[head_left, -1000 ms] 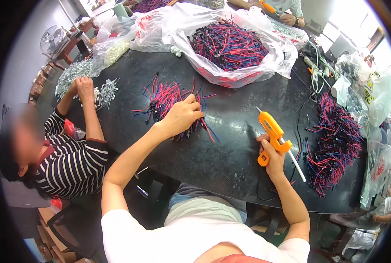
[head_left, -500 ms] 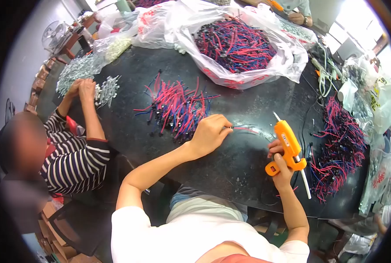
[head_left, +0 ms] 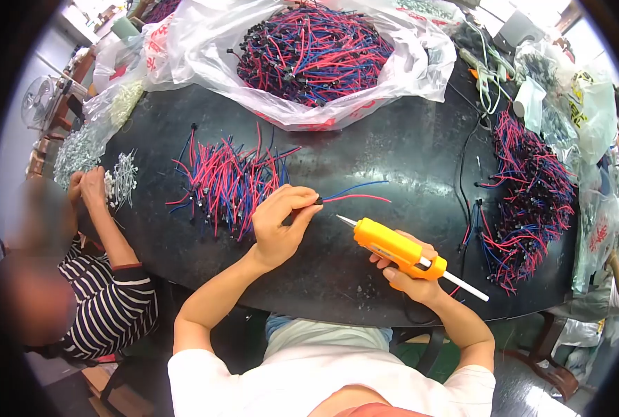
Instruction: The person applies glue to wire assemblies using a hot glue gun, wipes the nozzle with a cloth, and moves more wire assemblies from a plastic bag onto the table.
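My left hand [head_left: 282,221] pinches a small black connector [head_left: 319,201] between thumb and fingers. From it a red and blue wire pair [head_left: 358,195] stretches to the right over the table. My right hand [head_left: 414,271] is wrapped round an orange hot glue gun [head_left: 393,247]. Its metal nozzle points up and left towards the connector, with a gap between them. A white glue stick [head_left: 468,286] sticks out of its back end. Just left of my left hand lies a pile of red and blue wires with black connectors [head_left: 233,184].
A plastic bag [head_left: 205,90] full of wires [head_left: 316,52] stands at the back of the black table [head_left: 393,160]. More wires [head_left: 528,201] are heaped at right, beside cables [head_left: 468,167]. A co-worker's hands [head_left: 91,186] handle small pale parts at left.
The glue gun has swung from upright to pointing left, nearer the connector. My left hand has turned, and both wires now show spread apart. The whole view has shifted.
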`<state>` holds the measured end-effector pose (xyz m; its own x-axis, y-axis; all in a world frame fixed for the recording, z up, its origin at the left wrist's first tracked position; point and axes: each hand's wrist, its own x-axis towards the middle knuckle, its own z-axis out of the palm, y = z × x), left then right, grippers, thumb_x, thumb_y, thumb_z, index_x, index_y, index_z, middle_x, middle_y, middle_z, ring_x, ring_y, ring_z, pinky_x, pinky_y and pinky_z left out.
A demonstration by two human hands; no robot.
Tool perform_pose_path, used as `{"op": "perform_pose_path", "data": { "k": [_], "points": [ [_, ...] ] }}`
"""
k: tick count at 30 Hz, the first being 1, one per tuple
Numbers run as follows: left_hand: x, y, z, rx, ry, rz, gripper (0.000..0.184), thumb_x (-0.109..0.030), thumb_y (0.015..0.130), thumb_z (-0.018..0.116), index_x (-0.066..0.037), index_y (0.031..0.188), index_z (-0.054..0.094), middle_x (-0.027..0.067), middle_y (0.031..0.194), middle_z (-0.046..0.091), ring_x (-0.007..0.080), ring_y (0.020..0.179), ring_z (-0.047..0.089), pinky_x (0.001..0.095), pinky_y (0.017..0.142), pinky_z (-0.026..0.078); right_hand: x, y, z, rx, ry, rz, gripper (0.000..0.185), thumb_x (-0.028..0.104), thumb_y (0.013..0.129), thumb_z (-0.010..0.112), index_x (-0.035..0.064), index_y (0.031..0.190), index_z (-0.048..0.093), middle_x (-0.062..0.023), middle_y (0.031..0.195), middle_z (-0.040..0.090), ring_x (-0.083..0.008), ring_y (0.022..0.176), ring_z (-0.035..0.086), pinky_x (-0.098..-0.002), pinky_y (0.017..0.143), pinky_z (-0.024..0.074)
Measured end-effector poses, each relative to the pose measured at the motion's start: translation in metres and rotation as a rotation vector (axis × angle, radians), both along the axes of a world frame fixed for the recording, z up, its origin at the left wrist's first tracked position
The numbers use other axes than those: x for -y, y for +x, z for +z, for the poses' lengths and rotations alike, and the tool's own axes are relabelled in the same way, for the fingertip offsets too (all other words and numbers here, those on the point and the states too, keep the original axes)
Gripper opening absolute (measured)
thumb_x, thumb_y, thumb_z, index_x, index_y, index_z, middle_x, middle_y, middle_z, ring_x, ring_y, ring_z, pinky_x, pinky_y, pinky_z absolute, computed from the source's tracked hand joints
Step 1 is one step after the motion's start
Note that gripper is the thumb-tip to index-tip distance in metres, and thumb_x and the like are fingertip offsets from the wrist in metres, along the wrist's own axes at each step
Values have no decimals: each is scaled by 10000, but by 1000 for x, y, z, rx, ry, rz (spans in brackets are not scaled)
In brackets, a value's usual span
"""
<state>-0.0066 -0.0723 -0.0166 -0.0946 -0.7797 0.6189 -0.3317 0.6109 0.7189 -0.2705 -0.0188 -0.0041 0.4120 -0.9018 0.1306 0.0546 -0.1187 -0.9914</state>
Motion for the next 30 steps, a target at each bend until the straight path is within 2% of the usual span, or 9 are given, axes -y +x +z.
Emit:
{"op": "perform_pose_path", "data": {
  "k": [1,7,13,16,22,30],
  "points": [
    [-1,0,-1,4,-6,-9,224,115,732,753,35,915,650,158,893,697,227,751,653,292,644,482,0,-1,-5,-23,-22,28,326,45,806,691,-42,1115,635,-104,978,640,-187,886,675,-276,757,541],
    [-1,-1,-4,69,-65,-70,255,98,714,777,26,923,649,159,863,694,222,675,618,299,596,458,-1,-3,-19,-160,-28,-7,293,28,811,675,-40,1094,637,-93,950,617,-171,800,672,-261,651,520],
    [1,-3,-6,77,-118,-93,257,100,710,778,32,921,647,158,860,691,209,641,594,282,557,441,8,-4,-17,-190,-210,-16,213,49,783,679,-4,989,666,-81,840,682,-181,829,610,-306,735,496],
    [2,-3,-4,83,-118,-103,259,106,709,775,34,923,647,161,858,689,211,645,597,286,563,445,4,1,-12,-150,-76,-63,200,67,774,677,10,966,676,-64,785,698,-197,854,578,-334,784,474],
    [2,-3,-5,87,-127,-114,265,113,709,769,36,932,649,164,858,690,218,652,604,292,569,451,7,2,-12,-192,-167,-59,169,61,762,673,20,926,684,-49,783,699,-199,837,570,-342,795,449],
    [0,-4,-5,96,-127,-112,267,108,705,775,34,930,651,164,861,692,228,659,615,298,574,457,7,2,-10,-209,-159,-63,152,58,758,677,31,907,684,-39,783,697,-199,826,565,-349,799,439]
  ]
}}
